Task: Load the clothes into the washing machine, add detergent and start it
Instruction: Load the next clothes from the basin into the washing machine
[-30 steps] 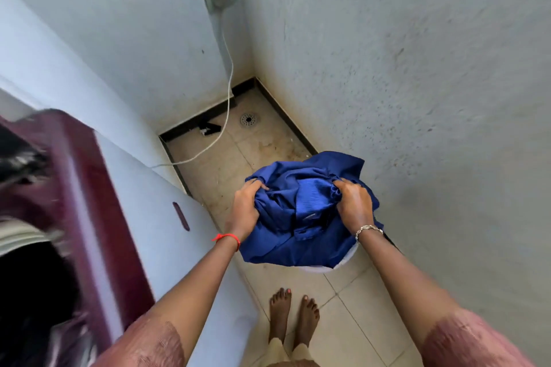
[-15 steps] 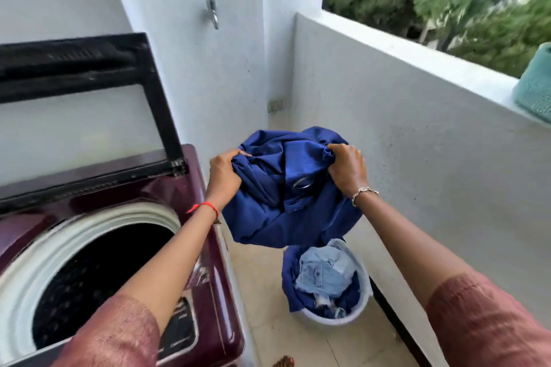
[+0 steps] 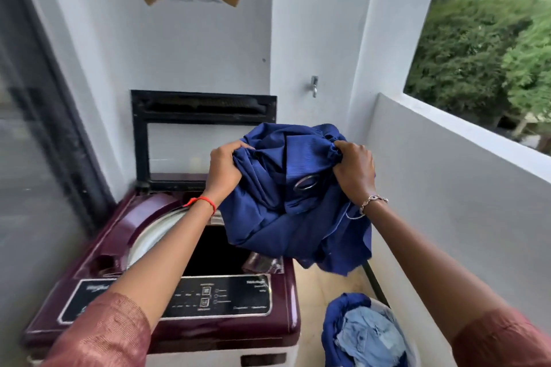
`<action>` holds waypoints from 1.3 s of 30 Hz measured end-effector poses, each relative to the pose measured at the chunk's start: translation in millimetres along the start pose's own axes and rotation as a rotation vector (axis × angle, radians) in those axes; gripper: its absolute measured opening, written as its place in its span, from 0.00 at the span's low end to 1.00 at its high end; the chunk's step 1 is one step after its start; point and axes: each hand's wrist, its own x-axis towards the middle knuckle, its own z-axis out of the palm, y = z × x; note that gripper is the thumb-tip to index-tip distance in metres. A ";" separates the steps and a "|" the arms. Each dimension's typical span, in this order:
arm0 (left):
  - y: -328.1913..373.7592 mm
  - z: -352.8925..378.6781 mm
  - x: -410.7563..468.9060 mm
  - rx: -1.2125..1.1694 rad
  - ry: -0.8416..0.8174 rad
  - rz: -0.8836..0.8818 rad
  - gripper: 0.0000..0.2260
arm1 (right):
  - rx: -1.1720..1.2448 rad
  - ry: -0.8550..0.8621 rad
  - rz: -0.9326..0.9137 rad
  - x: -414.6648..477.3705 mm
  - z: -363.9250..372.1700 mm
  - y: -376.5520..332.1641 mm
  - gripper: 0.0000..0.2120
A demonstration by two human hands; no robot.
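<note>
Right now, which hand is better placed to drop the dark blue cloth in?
Left. The left hand grips the cloth above the maroon washing machine's open drum; the right hand grips it past its side.

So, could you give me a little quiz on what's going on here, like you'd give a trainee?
1. True or false: the lid of the washing machine stands open.
2. How many hands grip the blue cloth? A. none B. one C. two
3. Fill in: as the person sees it, the laundry basket stands on the floor to the machine's ___.

Key:
1. True.
2. C: the left hand and the right hand each grip a bunch of it.
3. Right.
</note>
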 end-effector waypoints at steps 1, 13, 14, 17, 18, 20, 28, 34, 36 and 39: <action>-2.9 -13.5 0.4 0.007 0.023 0.005 0.20 | 0.013 0.006 -0.027 2.3 1.7 -14.0 0.11; -90.8 -121.9 21.1 0.077 0.218 0.000 0.21 | 0.214 0.028 -0.211 36.3 84.1 -146.3 0.12; -101.6 -126.6 23.3 0.074 0.217 -0.004 0.21 | 0.231 0.029 -0.211 37.1 96.5 -154.2 0.12; -140.6 -137.4 24.8 0.103 0.184 -0.026 0.20 | 0.264 0.004 -0.178 29.3 135.0 -174.8 0.10; -155.7 -139.6 22.6 0.118 0.164 -0.036 0.19 | 0.267 -0.012 -0.163 22.5 149.0 -180.0 0.10; -182.2 -139.1 13.8 0.135 0.110 -0.046 0.18 | 0.274 -0.036 -0.114 5.1 178.3 -186.1 0.12; -274.1 -107.1 -60.0 0.341 -0.254 -0.178 0.18 | 0.066 -0.345 0.010 -79.3 290.1 -165.8 0.24; -310.4 -85.5 -87.9 0.449 -0.612 -0.301 0.25 | -0.135 -0.695 -0.023 -113.4 339.9 -145.8 0.22; -318.5 -79.0 -87.3 0.467 -0.702 -0.314 0.28 | -0.174 -0.768 -0.004 -117.5 356.4 -136.8 0.23; -324.2 -67.5 -85.5 0.475 -0.848 -0.341 0.37 | -0.223 -0.949 -0.003 -121.9 378.2 -120.0 0.29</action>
